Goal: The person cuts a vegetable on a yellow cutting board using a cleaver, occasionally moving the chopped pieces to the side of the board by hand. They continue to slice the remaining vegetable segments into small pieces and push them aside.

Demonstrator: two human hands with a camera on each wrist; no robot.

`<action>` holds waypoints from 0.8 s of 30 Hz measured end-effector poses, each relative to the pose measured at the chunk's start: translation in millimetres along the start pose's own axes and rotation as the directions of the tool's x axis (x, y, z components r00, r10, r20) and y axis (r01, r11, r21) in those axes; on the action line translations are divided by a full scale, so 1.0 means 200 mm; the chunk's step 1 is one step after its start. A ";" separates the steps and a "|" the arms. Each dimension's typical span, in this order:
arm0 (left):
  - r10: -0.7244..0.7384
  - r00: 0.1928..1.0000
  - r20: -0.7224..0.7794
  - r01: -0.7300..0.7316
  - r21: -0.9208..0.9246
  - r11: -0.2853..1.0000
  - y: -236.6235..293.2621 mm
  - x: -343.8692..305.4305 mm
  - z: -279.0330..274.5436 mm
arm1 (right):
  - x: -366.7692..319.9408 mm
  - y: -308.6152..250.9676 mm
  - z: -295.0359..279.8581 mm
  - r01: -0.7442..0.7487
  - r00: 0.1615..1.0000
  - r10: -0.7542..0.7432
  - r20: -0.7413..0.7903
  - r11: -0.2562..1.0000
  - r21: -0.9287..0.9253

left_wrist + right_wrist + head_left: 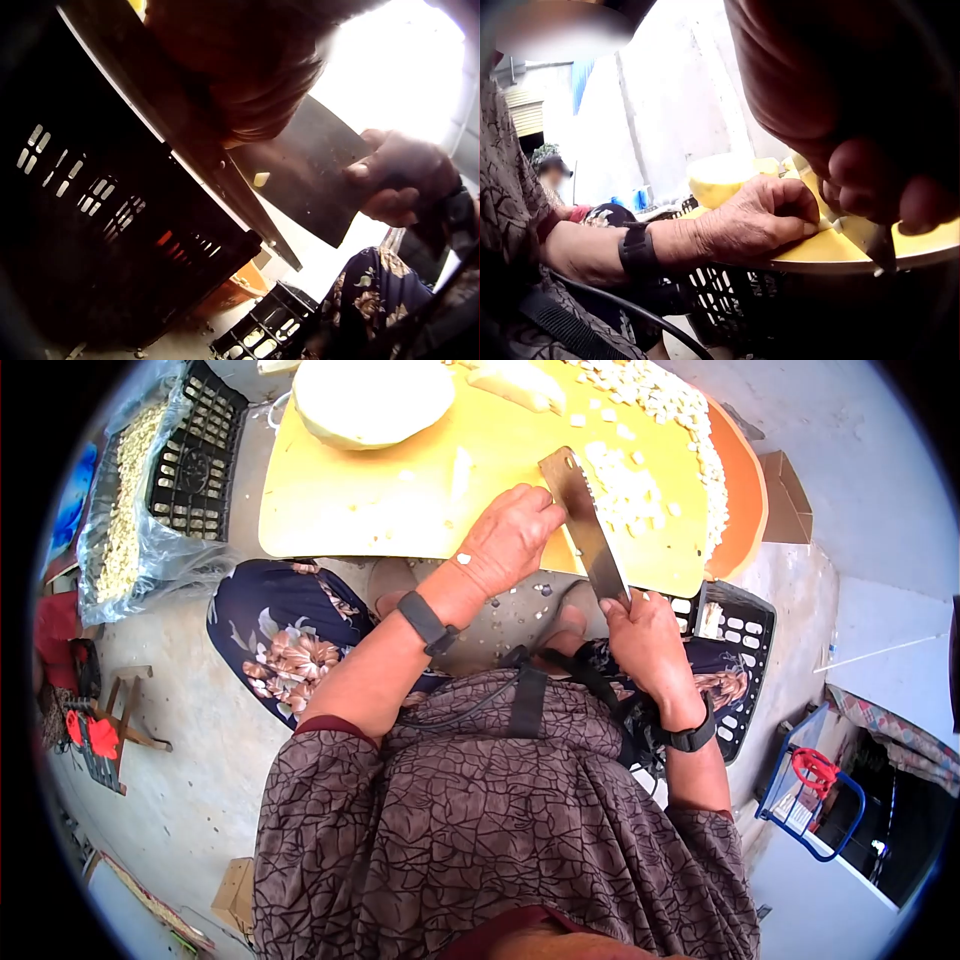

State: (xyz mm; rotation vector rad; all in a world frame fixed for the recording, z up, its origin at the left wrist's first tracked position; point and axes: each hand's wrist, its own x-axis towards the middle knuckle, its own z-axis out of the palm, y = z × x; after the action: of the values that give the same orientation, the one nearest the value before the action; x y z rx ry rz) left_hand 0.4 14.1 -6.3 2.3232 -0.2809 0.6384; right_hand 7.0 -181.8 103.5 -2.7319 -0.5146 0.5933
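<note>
In the head view my right hand (pixel 650 645) grips the near end of a wide-bladed knife (pixel 588 525), which slants over the near edge of a yellow board (pixel 350 510). My left hand (pixel 512 538) is beside the blade, fingers curled. The right wrist view shows the left hand (pixel 754 219) with its thumb and fingertips together at a small pale piece (pixel 826 224) on the board. One pale bit (pixel 261 179) sticks to the blade in the left wrist view. Diced pale pieces (pixel 625 490) lie right of the knife; a large pale-yellow rounded chunk (pixel 372 400) sits at the upper left.
An orange basin (pixel 742 500) stands at the board's right edge, with more diced pieces heaped beside it. Black crates are below the board and at the left (pixel 205 455), where a plastic-lined container (pixel 125 510) holds pale bits. Another person (pixel 553 176) is in the background.
</note>
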 end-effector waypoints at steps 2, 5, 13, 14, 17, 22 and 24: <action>-0.008 1.000 0.012 0.008 -0.012 1.000 0.00 0.00 0.00 | 0.04 0.02 0.03 0.034 0.999 -0.035 -0.007 0.998 -0.049; -0.006 1.000 0.024 0.006 -0.018 1.000 -0.01 0.01 0.00 | 0.11 0.05 0.07 0.042 0.998 -0.045 -0.045 0.997 -0.069; -0.125 0.991 0.042 0.122 0.060 0.991 0.02 -0.01 -0.11 | 0.07 0.07 0.00 -0.079 0.994 0.095 -0.058 0.969 0.235; -0.117 0.992 0.046 0.113 0.077 0.991 0.01 -0.02 -0.10 | 0.05 0.06 -0.02 -0.075 0.995 0.090 -0.050 0.967 0.244; -0.089 0.995 0.050 0.083 0.113 0.990 -0.01 -0.02 -0.06 | 0.00 -0.01 -0.07 -0.071 0.997 0.071 0.009 0.969 0.237; -0.044 0.999 0.010 0.044 0.069 0.997 -0.01 -0.01 -0.04 | 0.02 0.00 -0.01 -0.034 0.999 0.031 0.036 0.996 0.087; -0.034 0.999 0.012 0.033 0.066 0.997 -0.01 -0.02 -0.03 | 0.03 0.00 0.01 0.023 1.000 -0.023 -0.003 0.999 0.037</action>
State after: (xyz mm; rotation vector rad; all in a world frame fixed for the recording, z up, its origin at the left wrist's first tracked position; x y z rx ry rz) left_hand -3.8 20.5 -5.9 2.3906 -0.2298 0.6250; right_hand 11.5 -178.1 98.8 -2.6879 -0.5283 0.5876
